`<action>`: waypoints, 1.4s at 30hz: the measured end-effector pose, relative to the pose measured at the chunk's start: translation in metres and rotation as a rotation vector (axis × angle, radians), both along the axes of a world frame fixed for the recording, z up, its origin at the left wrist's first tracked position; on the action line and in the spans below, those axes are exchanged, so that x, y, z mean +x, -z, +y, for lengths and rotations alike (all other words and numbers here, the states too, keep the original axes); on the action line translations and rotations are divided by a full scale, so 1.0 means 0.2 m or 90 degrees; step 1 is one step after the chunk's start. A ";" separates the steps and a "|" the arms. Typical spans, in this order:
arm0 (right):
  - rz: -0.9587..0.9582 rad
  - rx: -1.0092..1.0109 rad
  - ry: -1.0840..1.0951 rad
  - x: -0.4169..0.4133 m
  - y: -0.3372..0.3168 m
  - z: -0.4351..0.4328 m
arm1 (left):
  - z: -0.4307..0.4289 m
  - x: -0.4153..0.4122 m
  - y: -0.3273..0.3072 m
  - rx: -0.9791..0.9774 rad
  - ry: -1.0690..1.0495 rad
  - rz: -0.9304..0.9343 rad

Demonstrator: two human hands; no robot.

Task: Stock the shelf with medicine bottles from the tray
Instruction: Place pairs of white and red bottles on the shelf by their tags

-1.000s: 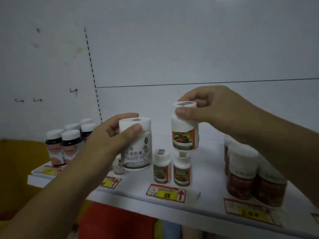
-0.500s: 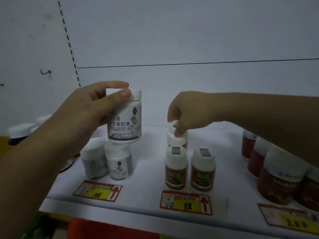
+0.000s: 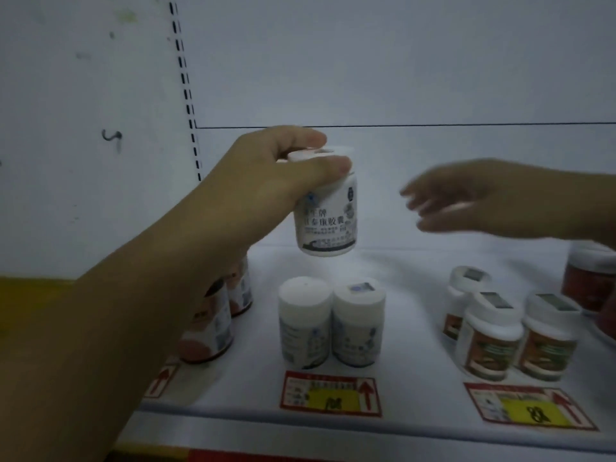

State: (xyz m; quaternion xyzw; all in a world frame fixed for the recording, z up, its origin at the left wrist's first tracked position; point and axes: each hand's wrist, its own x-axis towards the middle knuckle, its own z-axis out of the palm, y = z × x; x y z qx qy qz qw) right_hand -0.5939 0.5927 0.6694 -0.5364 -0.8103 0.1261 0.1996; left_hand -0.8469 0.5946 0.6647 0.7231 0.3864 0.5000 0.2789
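Note:
My left hand (image 3: 266, 181) grips the cap of a white medicine bottle (image 3: 328, 225) with dark printed text, holding it in the air above two matching white bottles (image 3: 330, 326) that stand on the white shelf (image 3: 413, 355). My right hand (image 3: 473, 200) hovers blurred above the shelf with its fingers spread and nothing in it. Below it stand three small white-capped bottles with red-brown labels (image 3: 500, 331), one behind the front pair.
Dark-capped bottles (image 3: 213, 328) stand at the left behind my forearm. Larger red-brown jars (image 3: 586, 281) sit at the right edge. Red and yellow price tags (image 3: 331, 393) line the shelf's front lip. A slotted upright (image 3: 183, 81) runs up the back wall.
My right hand has let go of the small red-labelled bottle, now standing behind the front pair, and has lifted away to the right. My left hand still holds its bottle aloft.

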 end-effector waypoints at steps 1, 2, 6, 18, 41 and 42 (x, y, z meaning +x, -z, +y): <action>0.079 0.001 -0.042 -0.09 -0.04 -0.01 | 0.01 -0.01 -0.02 0.017 -0.009 0.027; 0.123 0.000 -0.076 -0.17 -0.07 -0.01 | 0.03 -0.02 -0.03 0.034 -0.022 0.062; 0.043 0.071 -0.059 -0.40 -0.11 0.06 | 0.08 -0.03 -0.05 0.035 -0.071 0.183; -0.121 -0.042 -0.029 -0.48 0.16 0.29 | 0.19 0.05 0.13 -0.223 -0.055 0.374; -0.350 0.088 0.211 0.03 0.04 0.18 | 0.41 0.29 -0.07 0.089 -0.049 0.759; -0.334 0.092 0.224 0.08 0.02 0.15 | 0.40 0.35 -0.09 0.089 -0.047 0.772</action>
